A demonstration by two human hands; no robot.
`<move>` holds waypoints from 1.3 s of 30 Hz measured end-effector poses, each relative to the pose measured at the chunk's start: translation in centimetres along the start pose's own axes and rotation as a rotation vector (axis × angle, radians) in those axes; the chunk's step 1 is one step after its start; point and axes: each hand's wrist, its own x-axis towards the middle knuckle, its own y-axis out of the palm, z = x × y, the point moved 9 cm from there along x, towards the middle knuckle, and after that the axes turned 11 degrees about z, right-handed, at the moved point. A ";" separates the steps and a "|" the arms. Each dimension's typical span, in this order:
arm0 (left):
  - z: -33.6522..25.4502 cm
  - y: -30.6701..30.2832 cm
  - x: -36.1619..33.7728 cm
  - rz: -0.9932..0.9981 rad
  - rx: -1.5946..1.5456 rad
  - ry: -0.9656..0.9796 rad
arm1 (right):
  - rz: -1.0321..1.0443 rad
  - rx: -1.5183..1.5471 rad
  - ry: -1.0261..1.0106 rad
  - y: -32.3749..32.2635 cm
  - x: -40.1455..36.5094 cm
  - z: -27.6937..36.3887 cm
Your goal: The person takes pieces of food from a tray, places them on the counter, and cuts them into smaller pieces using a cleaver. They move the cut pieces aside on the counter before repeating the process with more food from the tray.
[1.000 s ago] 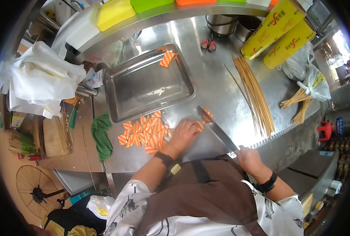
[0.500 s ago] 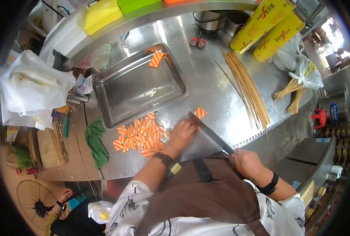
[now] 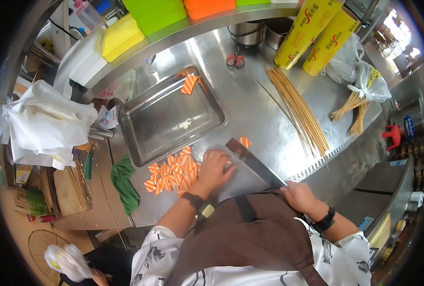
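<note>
My right hand point(image 3: 300, 195) is closed round the handle of a large knife point(image 3: 257, 164), whose broad blade points up and left over the steel table. Just left of the blade, my left hand point(image 3: 215, 169) rests low over the table with its fingers curled; what they hold, if anything, is hidden. A heap of orange-and-white striped pieces point(image 3: 173, 172) lies left of that hand. One striped piece point(image 3: 245, 141) sits beyond the blade's tip, partly covered. Another piece point(image 3: 189, 85) lies at the far corner of a steel tray point(image 3: 140, 155).
Thin wooden skewers point(image 3: 297, 109) lie right of centre. Behind them are red-handled scissors point(image 3: 235, 60) and yellow film rolls point(image 3: 308, 33). A green cloth point(image 3: 125, 185) lies at the left edge. At the lower left, another person's hand point(image 3: 99, 276) is near a white bag point(image 3: 68, 261).
The knife blade has turned more broadside and stands apart from my left hand, which has drawn back left. The other person's white bag has moved left. The view has shifted slightly.
</note>
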 end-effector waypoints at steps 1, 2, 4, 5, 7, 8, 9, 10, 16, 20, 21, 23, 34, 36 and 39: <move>-0.3 -0.4 0.3 0.001 0.003 -0.002 | 0.001 0.002 -0.003 -0.1 -0.2 0.1; -0.7 -1.1 0.9 -0.034 -0.017 0.006 | -0.053 0.038 0.013 -0.8 -0.6 0.0; -0.9 -1.2 2.4 -0.068 -0.037 0.019 | -0.111 0.076 0.031 -1.7 -1.1 0.0; -1.0 -0.5 3.6 -0.046 -0.050 0.023 | -0.144 0.087 0.044 -2.4 -1.2 -0.2; -0.6 1.1 4.9 -0.024 -0.064 0.041 | -0.193 0.096 0.064 -3.2 -1.4 -0.4; 0.3 2.8 5.0 0.035 -0.101 0.020 | -0.203 0.091 0.090 -3.4 -1.4 -0.7; 0.5 3.8 5.3 0.094 -0.138 -0.004 | -0.211 0.087 0.116 -3.7 -1.5 -1.0; 0.3 4.4 5.3 0.095 -0.140 0.004 | -0.217 0.086 0.120 -3.9 -1.6 -1.1; -1.8 3.2 6.0 -0.035 0.011 0.086 | -0.155 0.024 0.145 -3.5 -1.8 -1.3; -1.7 4.0 5.7 -0.078 0.032 0.137 | -0.113 -0.096 0.062 -4.0 -1.3 0.4; -1.6 4.2 5.5 -0.077 0.024 0.136 | -0.088 -0.092 0.086 -3.8 -1.1 0.2; -1.9 4.1 5.6 -0.076 0.032 0.126 | -0.067 -0.109 0.082 -3.7 -0.8 0.4; -1.6 4.6 5.9 -0.060 0.024 0.105 | 0.049 0.034 0.193 -2.7 -0.6 0.2; -1.5 4.7 6.0 -0.016 0.035 0.088 | -0.024 0.007 0.156 -2.9 -0.7 0.4; -1.6 4.6 6.1 -0.020 0.021 0.093 | 0.010 0.020 0.178 -2.6 -0.6 0.2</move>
